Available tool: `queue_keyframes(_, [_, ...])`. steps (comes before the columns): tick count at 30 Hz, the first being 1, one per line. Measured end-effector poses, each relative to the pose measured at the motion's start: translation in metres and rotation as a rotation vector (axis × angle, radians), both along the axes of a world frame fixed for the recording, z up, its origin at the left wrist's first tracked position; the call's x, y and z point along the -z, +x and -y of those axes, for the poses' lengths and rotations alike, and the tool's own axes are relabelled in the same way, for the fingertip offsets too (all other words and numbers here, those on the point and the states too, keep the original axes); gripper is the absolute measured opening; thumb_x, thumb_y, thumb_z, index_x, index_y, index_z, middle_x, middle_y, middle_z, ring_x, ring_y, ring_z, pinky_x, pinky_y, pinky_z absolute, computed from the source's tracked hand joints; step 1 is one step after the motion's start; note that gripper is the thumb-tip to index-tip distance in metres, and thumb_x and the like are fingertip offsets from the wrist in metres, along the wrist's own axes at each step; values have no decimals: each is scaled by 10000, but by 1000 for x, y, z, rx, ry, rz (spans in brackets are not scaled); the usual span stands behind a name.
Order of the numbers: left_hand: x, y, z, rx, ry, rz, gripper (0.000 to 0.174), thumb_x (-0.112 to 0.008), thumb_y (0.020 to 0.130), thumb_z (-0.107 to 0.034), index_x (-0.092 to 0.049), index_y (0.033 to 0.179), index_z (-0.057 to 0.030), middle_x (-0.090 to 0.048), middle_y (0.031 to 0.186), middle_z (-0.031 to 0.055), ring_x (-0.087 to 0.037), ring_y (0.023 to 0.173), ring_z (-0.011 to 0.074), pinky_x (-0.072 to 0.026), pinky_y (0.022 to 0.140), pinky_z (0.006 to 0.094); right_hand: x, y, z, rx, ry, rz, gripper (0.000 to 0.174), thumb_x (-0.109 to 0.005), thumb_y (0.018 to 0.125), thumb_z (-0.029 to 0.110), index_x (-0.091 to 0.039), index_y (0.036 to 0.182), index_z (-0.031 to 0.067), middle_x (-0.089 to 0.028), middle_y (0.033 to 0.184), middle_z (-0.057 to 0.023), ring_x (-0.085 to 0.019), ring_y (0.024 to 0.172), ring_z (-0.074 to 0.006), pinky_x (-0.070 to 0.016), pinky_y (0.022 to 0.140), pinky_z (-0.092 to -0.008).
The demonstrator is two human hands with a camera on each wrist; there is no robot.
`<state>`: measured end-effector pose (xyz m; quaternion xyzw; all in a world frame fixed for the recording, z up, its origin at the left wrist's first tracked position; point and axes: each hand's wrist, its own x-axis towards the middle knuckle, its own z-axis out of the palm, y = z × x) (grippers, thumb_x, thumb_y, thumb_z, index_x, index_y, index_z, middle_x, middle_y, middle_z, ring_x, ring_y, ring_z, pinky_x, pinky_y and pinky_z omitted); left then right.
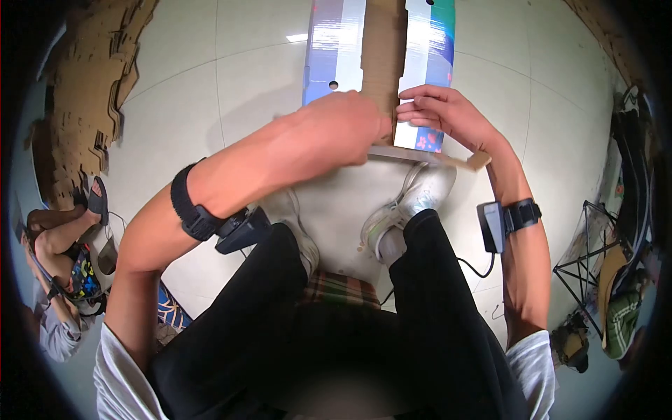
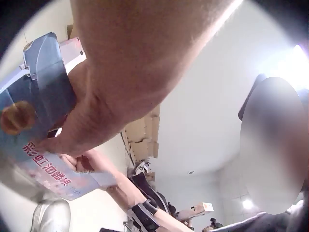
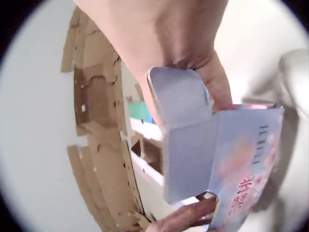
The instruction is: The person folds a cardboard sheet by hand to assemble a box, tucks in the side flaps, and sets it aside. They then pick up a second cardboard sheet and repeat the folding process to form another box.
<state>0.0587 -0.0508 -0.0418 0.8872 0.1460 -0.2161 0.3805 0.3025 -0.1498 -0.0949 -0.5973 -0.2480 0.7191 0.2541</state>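
Note:
A printed cardboard box (image 1: 348, 49) in blue, white and purple lies on the floor between the feet, its brown inside showing along a gap. At its near end my left hand (image 1: 336, 129) grips the cardboard edge with curled fingers. Those left fingers (image 3: 188, 215) reach into an opening by the printed panel in the right wrist view. My right hand (image 1: 451, 115) lies against the box's right side, its fingers fairly straight. A pale blue flap (image 3: 181, 96) stands out in front of the right hand. Red lettering marks the end panel (image 2: 53, 171) in the left wrist view.
Flattened brown cardboard (image 1: 87, 77) is stacked along the left. Another person's leg (image 1: 66, 231) shows at the far left. My white shoes (image 1: 420, 196) stand just below the box. A black wire frame (image 1: 588, 259) and bags are at the right, on the tiled floor.

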Motion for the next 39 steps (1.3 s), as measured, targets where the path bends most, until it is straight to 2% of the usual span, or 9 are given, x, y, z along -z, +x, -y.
queue_keyframes(4, [34, 0, -30, 51, 201, 159, 238, -784, 850, -88, -769, 1083, -41, -742, 990, 169, -749, 939, 404, -593, 810, 488, 0, 20, -7, 134, -116, -237, 443, -504, 1150, 243, -575, 1468, -57, -708, 1373, -242, -713, 1286, -300, -601, 1098, -371])
queue_keyframes(5, [36, 2, -36, -52, 40, -57, 246, -819, 891, -238, -762, 1031, -44, -729, 999, 120, -720, 981, 366, -571, 849, 477, -2, 19, -7, 119, -105, -212, 473, -492, 1154, 278, -568, 1470, -67, -694, 1397, -259, -707, 1299, -315, -607, 1091, -391])
queue_keyframes(11, [55, -24, -35, -64, 114, 281, 333, -811, 909, -400, -761, 969, -76, -680, 1001, 31, -573, 1063, 268, -504, 966, 414, 0, 21, -4, 197, -145, -140, 483, -507, 1154, 335, -630, 1384, -72, -748, 1303, -239, -754, 1195, -298, -617, 1051, -373])
queue_keyframes(17, [81, -41, -20, -124, 244, 527, 375, -772, 957, -442, -743, 940, -69, -672, 1069, 26, -571, 1105, 263, -500, 1018, 419, 15, 36, 13, 421, 65, 322, 410, -573, 1133, 346, -728, 1211, -26, -794, 999, -100, -723, 897, -147, -570, 849, -287])
queue_keyframes(20, [79, -40, -18, -106, 293, 479, 348, -752, 983, -409, -731, 941, -64, -679, 1131, 20, -575, 1172, 269, -499, 1058, 432, 8, 46, 20, 134, 162, 694, 326, -653, 1096, 312, -775, 1052, 13, -721, 867, -13, -617, 793, -95, -485, 749, -253])
queue_keyframes(21, [82, -41, -17, -113, 332, 516, 332, -751, 985, -394, -729, 944, -65, -679, 1143, 20, -575, 1193, 272, -501, 1065, 437, 5, 36, 24, 187, 259, 678, 297, -704, 1066, 283, -773, 952, 17, -656, 807, 23, -533, 745, -81, -424, 695, -260])
queue_keyframes(27, [104, -45, -10, -149, 426, 626, 206, -742, 988, -292, -736, 996, -85, -669, 1233, 38, -567, 1280, 299, -519, 1086, 449, -11, 26, 40, 5, 268, 936, 309, -733, 1044, 286, -752, 989, -17, -620, 767, -25, -478, 689, -102, -405, 631, -316])
queue_keyframes(31, [106, -45, -11, -293, 422, 613, 197, -745, 981, -245, -745, 1126, -112, -621, 1348, 78, -532, 1313, 340, -520, 1099, 443, -9, 26, 45, -57, 165, 900, 319, -747, 1035, 291, -738, 1140, -10, -643, 812, -63, -521, 709, -130, -457, 665, -322])
queue_keyframes(39, [107, -40, 18, -846, 326, 423, 697, -839, 894, -249, -534, 1512, -141, -342, 1565, 215, -352, 1422, 450, -440, 1167, 525, -5, 15, 50, -35, 211, 827, 470, -738, 1044, 293, -651, 1378, -25, -728, 894, -128, -700, 835, -197, -578, 847, -354])
